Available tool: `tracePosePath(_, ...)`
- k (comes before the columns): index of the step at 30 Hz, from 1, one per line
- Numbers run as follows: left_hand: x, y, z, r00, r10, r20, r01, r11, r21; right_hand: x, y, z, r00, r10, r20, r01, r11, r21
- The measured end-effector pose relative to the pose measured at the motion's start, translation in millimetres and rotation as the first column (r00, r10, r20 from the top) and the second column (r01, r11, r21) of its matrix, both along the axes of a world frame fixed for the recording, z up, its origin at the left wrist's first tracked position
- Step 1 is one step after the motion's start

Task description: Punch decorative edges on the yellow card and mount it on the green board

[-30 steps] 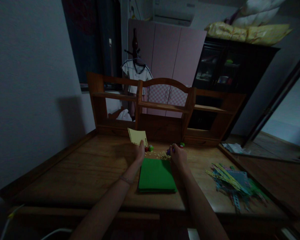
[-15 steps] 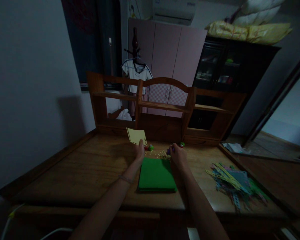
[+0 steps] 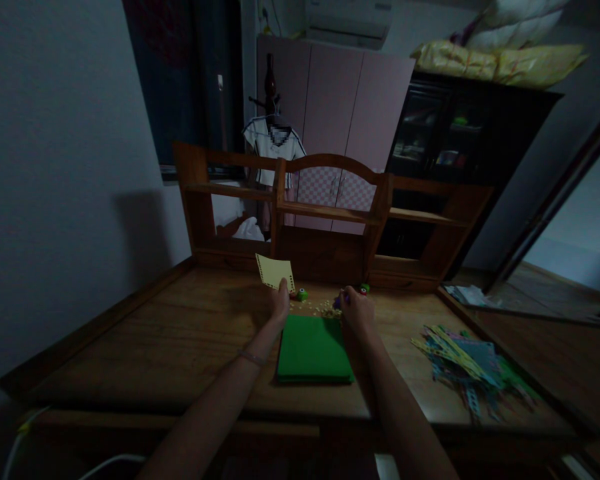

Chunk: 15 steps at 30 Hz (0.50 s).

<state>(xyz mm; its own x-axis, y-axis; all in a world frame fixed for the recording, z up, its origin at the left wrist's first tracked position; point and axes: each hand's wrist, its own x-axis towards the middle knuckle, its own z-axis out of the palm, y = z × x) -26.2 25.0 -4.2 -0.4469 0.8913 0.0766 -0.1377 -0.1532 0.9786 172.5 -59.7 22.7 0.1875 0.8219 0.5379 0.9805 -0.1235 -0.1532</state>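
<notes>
My left hand (image 3: 280, 302) is closed on a pale yellow sheet of paper (image 3: 276, 272) with a row of small holes along its edges, held up above the table. Just right of centre, my right hand (image 3: 359, 308) has its fingers closed around a small purple object (image 3: 338, 301), too dark and small to name exactly. Tiny pale yellow paper bits (image 3: 325, 309) lie scattered between the two hands. Below them rests a flat green stack (image 3: 314, 350), perhaps paper or a folder. A small green object with an eye-like spot (image 3: 302, 295) sits beside my left hand.
Another small green and red object (image 3: 365, 289) stands behind my right hand. A heap of cut, hole-edged paper strips (image 3: 463, 363) covers the right side of the wooden table (image 3: 180, 333). A wooden shelf unit (image 3: 330, 213) borders the table's back edge.
The yellow sheet in my left hand has shifted very slightly to the right. My right hand stays at the purple object, with hardly any visible movement.
</notes>
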Motion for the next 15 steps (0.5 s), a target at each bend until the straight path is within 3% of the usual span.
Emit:
tracePosePath(4,-0.5,-3.8,4.7,1.000,0.003,-0.010,-0.004,1.000,-0.019,-0.5,-1.2,2.1,1.000,0.005,-0.008,-0.005,1.000,-0.014)
tracePosePath(15,-0.2,0.4,0.4,0.999,0.035,-0.006,-0.035,0.999,0.002,0.9,0.0,-0.8,0.999,0.023,-0.025,-0.023,1.000,-0.001)
